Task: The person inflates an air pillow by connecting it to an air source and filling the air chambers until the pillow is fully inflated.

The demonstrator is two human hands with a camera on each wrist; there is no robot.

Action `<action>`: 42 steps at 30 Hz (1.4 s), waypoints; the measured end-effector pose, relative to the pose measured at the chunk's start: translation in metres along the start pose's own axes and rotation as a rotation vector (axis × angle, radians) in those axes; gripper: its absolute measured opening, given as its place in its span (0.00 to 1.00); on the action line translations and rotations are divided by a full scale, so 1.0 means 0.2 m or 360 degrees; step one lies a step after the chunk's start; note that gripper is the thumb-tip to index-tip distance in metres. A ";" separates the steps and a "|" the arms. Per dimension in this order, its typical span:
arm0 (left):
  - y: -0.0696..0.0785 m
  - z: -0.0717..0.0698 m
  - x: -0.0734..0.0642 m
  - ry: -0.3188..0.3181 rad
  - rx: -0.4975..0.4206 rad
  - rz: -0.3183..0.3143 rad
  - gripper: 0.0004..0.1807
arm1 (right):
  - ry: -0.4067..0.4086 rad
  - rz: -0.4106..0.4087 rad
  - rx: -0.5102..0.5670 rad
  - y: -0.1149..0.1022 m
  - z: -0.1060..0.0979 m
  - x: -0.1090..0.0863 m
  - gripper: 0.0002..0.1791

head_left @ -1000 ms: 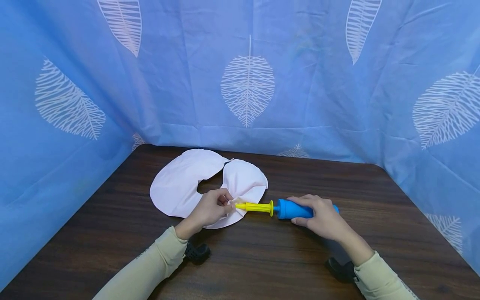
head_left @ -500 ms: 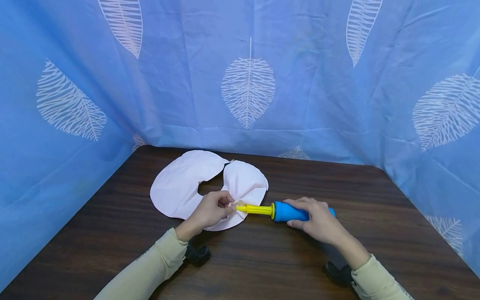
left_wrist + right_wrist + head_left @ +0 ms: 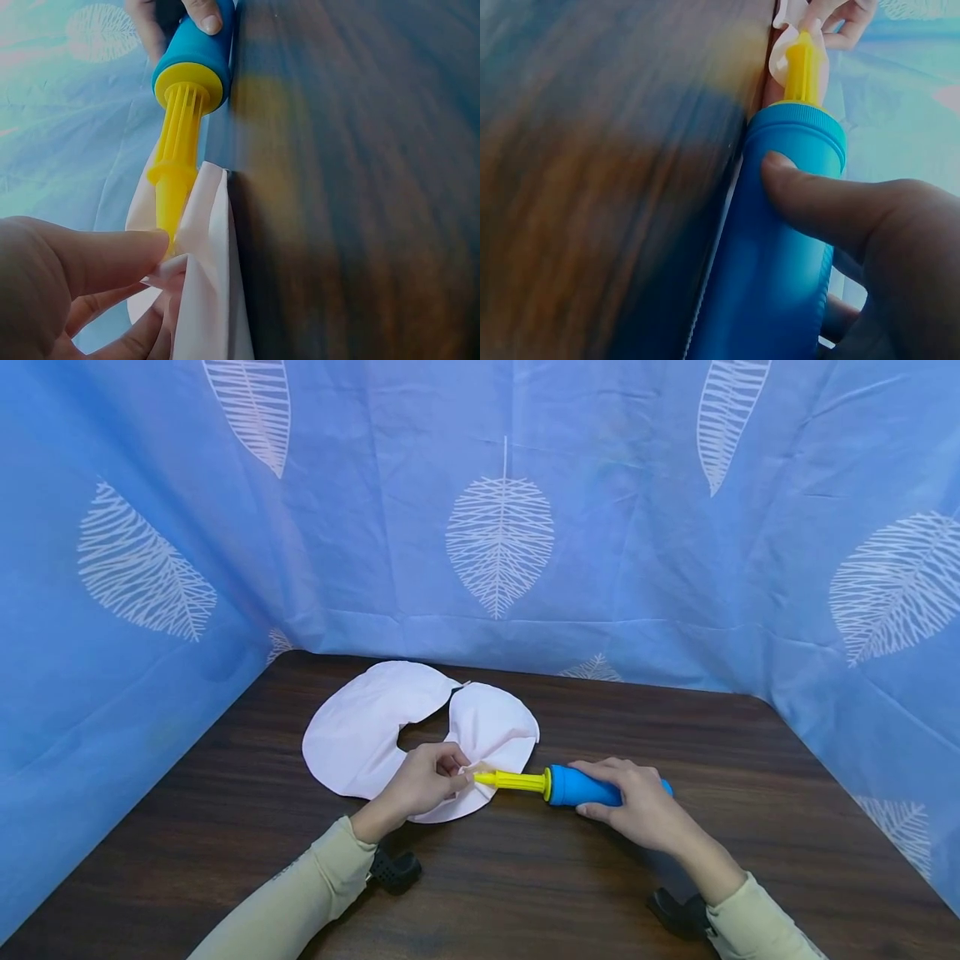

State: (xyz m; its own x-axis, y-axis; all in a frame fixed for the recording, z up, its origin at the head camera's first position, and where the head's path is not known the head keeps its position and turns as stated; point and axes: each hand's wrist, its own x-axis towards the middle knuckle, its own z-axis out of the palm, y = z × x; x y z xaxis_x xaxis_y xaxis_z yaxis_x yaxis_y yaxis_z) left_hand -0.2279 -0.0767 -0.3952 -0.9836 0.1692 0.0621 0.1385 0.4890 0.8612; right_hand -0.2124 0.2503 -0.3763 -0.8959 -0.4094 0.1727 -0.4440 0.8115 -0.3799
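A pale pink, mostly flat inflatable neck pillow (image 3: 360, 727) lies on the table in the head view, its near right part creased. My left hand (image 3: 422, 781) pinches the pillow at that crease, between thumb and fingers, where the yellow nozzle (image 3: 180, 131) of a hand pump meets it. Fingers and folded fabric hide the nozzle's tip and any valve. My right hand (image 3: 637, 802) grips the pump's blue barrel (image 3: 780, 247), thumb along its near side. The barrel sits right against the nozzle's yellow flange (image 3: 547, 784).
Dark wood-grain table (image 3: 525, 893) lies under everything. Blue curtain (image 3: 637, 527) with white leaf prints hangs along the back and both sides. Black wrist devices (image 3: 396, 870) sit below both wrists.
One second ago a short blue rod showed between the yellow flange and the barrel. My right hand has slid the barrel left, closing that gap. My left hand stays in place.
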 end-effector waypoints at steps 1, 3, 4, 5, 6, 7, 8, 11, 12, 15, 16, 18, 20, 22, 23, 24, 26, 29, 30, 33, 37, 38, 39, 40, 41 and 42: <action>0.00 0.00 0.00 -0.0003 -0.0004 0.0003 0.04 | -0.0002 0.0002 -0.0002 0.00 0.00 0.00 0.33; 0.00 0.00 0.00 -0.0014 -0.0010 0.0009 0.05 | -0.0011 0.0010 -0.0002 0.01 -0.01 -0.01 0.33; 0.00 0.00 0.00 -0.0018 -0.0010 0.0016 0.05 | -0.0019 0.0017 0.0002 0.01 -0.02 -0.01 0.33; 0.01 0.00 0.00 -0.0024 -0.0012 0.0022 0.05 | -0.0027 0.0023 0.0007 0.01 -0.02 -0.01 0.33; 0.01 0.00 -0.01 -0.0030 -0.0017 0.0028 0.05 | -0.0037 0.0030 0.0013 0.01 -0.03 -0.01 0.33; 0.01 0.00 -0.01 -0.0033 -0.0019 0.0034 0.05 | -0.0051 0.0038 0.0019 0.01 -0.03 -0.01 0.33; 0.01 0.00 0.00 -0.0035 -0.0018 0.0038 0.05 | -0.0061 0.0044 0.0027 0.02 -0.04 -0.01 0.33; 0.01 0.00 0.00 -0.0028 -0.0013 0.0040 0.05 | -0.0078 0.0045 0.0044 0.04 -0.06 -0.01 0.33; 0.01 0.00 0.00 -0.0028 -0.0012 0.0036 0.04 | -0.0083 0.0045 0.0048 0.05 -0.07 -0.02 0.33; 0.01 0.00 0.00 -0.0032 -0.0014 0.0020 0.04 | -0.0105 0.0052 0.0054 0.09 -0.10 -0.03 0.33; 0.00 0.00 -0.01 -0.0035 -0.0017 0.0011 0.04 | -0.0118 0.0063 0.0055 0.11 -0.11 -0.03 0.33; 0.00 0.01 -0.01 -0.0044 -0.0025 -0.0002 0.04 | -0.0143 0.0093 0.0051 0.14 -0.12 -0.04 0.34; 0.00 0.01 -0.02 -0.0049 -0.0027 -0.0010 0.04 | -0.0167 0.0130 0.0049 0.17 -0.14 -0.05 0.35; 0.00 0.01 -0.02 -0.0051 -0.0032 -0.0011 0.04 | -0.0190 0.0169 0.0049 0.19 -0.16 -0.06 0.36; 0.00 0.01 -0.02 -0.0050 -0.0034 -0.0009 0.04 | -0.0201 0.0190 0.0048 0.20 -0.17 -0.06 0.36; 0.00 0.01 -0.02 -0.0049 -0.0033 -0.0006 0.05 | -0.0212 0.0211 0.0052 0.21 -0.18 -0.06 0.36; 0.00 0.01 -0.02 -0.0050 -0.0029 0.0004 0.04 | -0.0228 0.0244 0.0059 0.22 -0.19 -0.05 0.36; 0.00 0.01 -0.02 -0.0045 -0.0016 0.0017 0.04 | -0.0248 0.0294 0.0061 0.24 -0.21 -0.05 0.37; 0.00 0.01 -0.02 -0.0045 -0.0011 0.0022 0.04 | -0.0251 0.0304 0.0060 0.25 -0.22 -0.05 0.38; 0.00 0.00 -0.02 -0.0041 -0.0006 0.0029 0.04 | -0.0263 0.0328 0.0055 0.26 -0.23 -0.05 0.39; 0.00 0.00 -0.02 -0.0039 -0.0018 0.0026 0.04 | -0.0266 0.0324 0.0050 0.27 -0.23 -0.05 0.39; 0.00 0.00 -0.01 -0.0037 -0.0020 0.0026 0.04 | -0.0265 0.0316 0.0056 0.27 -0.23 -0.05 0.39; 0.00 0.00 -0.01 -0.0034 -0.0023 0.0026 0.04 | -0.0264 0.0305 0.0062 0.26 -0.23 -0.05 0.39; 0.00 0.01 -0.01 -0.0032 -0.0026 0.0026 0.04 | -0.0264 0.0292 0.0073 0.25 -0.22 -0.05 0.38; 0.00 0.01 -0.01 -0.0032 -0.0023 0.0032 0.04 | -0.0263 0.0276 0.0081 0.24 -0.22 -0.05 0.38; 0.00 0.01 -0.01 -0.0035 -0.0018 0.0043 0.03 | -0.0261 0.0259 0.0089 0.23 -0.21 -0.05 0.38</action>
State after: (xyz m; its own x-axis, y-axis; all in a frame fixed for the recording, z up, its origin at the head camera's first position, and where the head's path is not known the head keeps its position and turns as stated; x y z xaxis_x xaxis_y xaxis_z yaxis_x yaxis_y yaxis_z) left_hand -0.2251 -0.0759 -0.3963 -0.9768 0.2008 0.0745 0.1634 0.4741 0.8652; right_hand -0.2254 0.3092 -0.3574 -0.9391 -0.3410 -0.0429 -0.2885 0.8499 -0.4410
